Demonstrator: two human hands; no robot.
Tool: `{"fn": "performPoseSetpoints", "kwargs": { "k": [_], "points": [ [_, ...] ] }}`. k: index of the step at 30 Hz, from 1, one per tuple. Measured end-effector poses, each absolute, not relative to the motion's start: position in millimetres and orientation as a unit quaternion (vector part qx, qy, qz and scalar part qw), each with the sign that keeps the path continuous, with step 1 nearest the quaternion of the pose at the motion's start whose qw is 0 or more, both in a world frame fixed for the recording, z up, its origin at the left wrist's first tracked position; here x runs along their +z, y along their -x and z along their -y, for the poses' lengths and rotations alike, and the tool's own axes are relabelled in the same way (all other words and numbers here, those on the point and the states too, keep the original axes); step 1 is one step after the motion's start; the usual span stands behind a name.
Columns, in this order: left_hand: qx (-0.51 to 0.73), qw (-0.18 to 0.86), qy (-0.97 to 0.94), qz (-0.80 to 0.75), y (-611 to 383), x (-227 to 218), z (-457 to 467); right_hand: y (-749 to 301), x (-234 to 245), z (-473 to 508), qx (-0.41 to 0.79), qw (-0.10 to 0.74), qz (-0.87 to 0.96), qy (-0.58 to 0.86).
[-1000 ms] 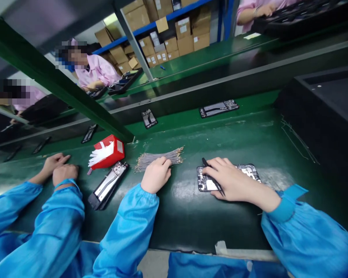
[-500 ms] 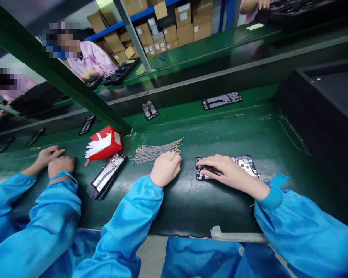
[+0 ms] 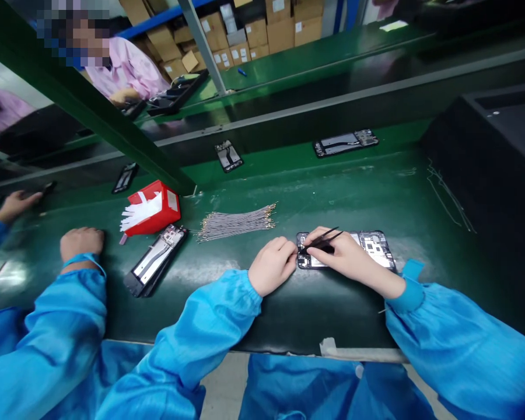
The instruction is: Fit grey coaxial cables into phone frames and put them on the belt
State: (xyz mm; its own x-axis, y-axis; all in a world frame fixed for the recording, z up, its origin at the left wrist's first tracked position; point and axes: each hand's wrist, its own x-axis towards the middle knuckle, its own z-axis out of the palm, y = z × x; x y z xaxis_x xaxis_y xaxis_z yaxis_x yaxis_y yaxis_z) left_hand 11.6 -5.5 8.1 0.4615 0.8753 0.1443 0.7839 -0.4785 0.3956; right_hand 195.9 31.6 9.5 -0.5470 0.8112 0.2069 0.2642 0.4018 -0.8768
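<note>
An opened phone (image 3: pixel 378 248) with its inner parts bare lies flat on the green bench. My right hand (image 3: pixel 339 254) rests over it, pinching black tweezers (image 3: pixel 321 238) whose tips point down at the phone's left end. Curled closed, my left hand (image 3: pixel 272 266) meets the phone's left edge; whether anything is between its fingers is hidden. A bundle of thin grey cables (image 3: pixel 236 223) with gold-coloured ends lies just beyond my left hand.
A red bin (image 3: pixel 170 203) of white strips stands left of the cables, with stacked opened phones (image 3: pixel 157 259) before it. More phones (image 3: pixel 345 143) lie along the back. A co-worker's hand (image 3: pixel 82 242) rests at left. A black box (image 3: pixel 476 140) stands at right.
My left hand has moved right, from beside the cables to the phone's left edge. The tweezers in my right hand have tilted. A co-worker's far hand has reached left and away.
</note>
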Motion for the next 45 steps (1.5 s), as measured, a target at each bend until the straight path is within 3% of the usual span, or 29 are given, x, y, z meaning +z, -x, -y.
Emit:
{"fn": "performPoseSetpoints", "kwargs": {
  "k": [14,22,45],
  "points": [
    [0.175,0.135,-0.837,-0.501,-11.6,6.2,6.2,-195.2,10.2,-27.4,0.342,0.318,0.814,0.346],
    [0.17,0.126,-0.841,-0.497,-10.5,6.6,6.8,-198.2,10.6,-35.1,0.435,0.364,0.747,0.347],
    [0.199,0.118,-0.844,-0.484,-9.5,4.7,6.5,-197.2,11.0,-33.5,0.439,0.326,0.755,0.362]
  ]
}}
